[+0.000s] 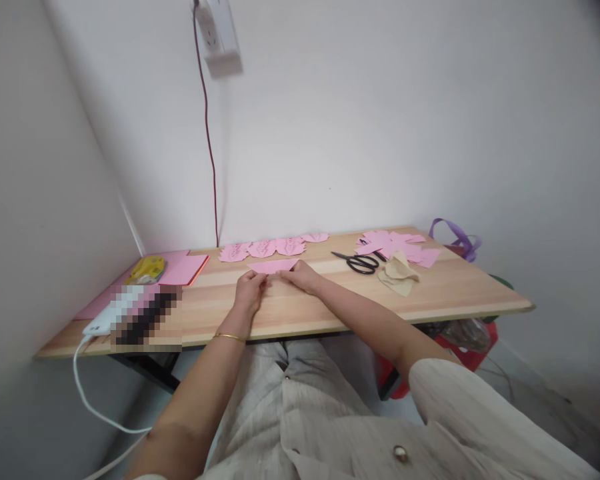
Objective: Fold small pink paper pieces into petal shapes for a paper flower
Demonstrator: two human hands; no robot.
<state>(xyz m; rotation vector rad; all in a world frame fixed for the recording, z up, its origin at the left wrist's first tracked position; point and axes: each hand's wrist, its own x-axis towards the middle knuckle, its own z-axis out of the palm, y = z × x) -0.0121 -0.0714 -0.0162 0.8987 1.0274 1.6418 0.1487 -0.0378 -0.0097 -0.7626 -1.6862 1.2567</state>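
Note:
A piece of pink paper (273, 266) is held low over the wooden table (300, 303) between my two hands. My left hand (251, 288) pinches its near left edge. At the right end, my right hand (300, 275) has closed fingers on the same paper. Just beyond it, several pink paper cutouts (263, 249) with darker markings lie in a row by the wall. Black-handled scissors (361, 264) rest to the right of my right hand, their blades toward the left.
Pink paper scraps (395, 245) are piled at the back right, beside a crumpled beige cloth (401, 273). Stacked coloured paper (185, 270) with a yellow packet (147, 269) sits at the left. A white power bank or strip (100, 323) with a cable lies near the front-left edge.

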